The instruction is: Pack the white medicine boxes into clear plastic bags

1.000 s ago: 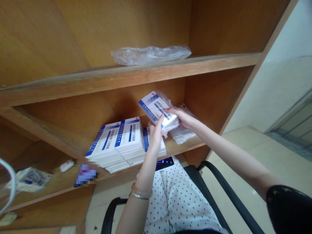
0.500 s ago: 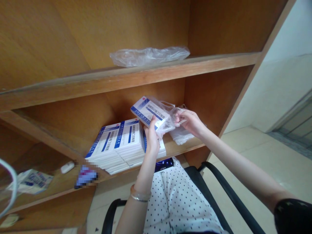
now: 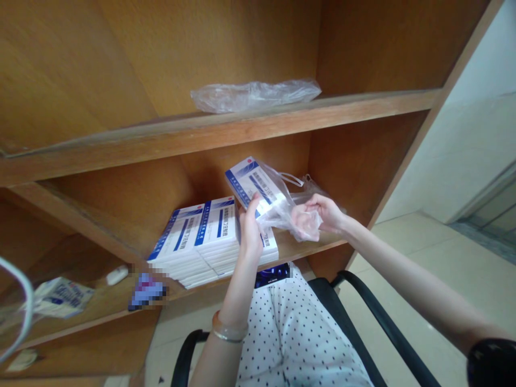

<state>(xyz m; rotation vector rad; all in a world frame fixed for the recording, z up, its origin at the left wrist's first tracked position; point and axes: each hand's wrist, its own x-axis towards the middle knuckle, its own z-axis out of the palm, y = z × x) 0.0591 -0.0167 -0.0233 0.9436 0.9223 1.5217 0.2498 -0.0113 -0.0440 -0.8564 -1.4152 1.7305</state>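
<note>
A white and blue printed box [image 3: 253, 177] is tilted in my left hand [image 3: 250, 231], whose fingers close around its near edge. Clear plastic bag [image 3: 296, 217] film covers the right end of that box; how far it reaches over the rest is hard to make out. My right hand [image 3: 328, 212] pinches the bunched bag to the right of the box. Below and left of my left hand stand stacks of matching boxes [image 3: 217, 226], partly hidden by my wrist. More clear plastic with a white loop handle [image 3: 291, 179] shows behind the held bag.
Crumpled clear plastic [image 3: 256, 97] lies on the upper wooden shelf [image 3: 226, 131]. In the left compartment are a soft white packet [image 3: 62, 297], a white object [image 3: 117, 275] and a blurred-out item [image 3: 147, 290]. A black chair armrest [image 3: 382, 322] is at right, a white cable [image 3: 28, 306] at far left.
My right hand has moved slightly right and down, and the bag's bunched part now hangs lower beside it. The held box has shifted a little right in view, with my left hand still on it.
</note>
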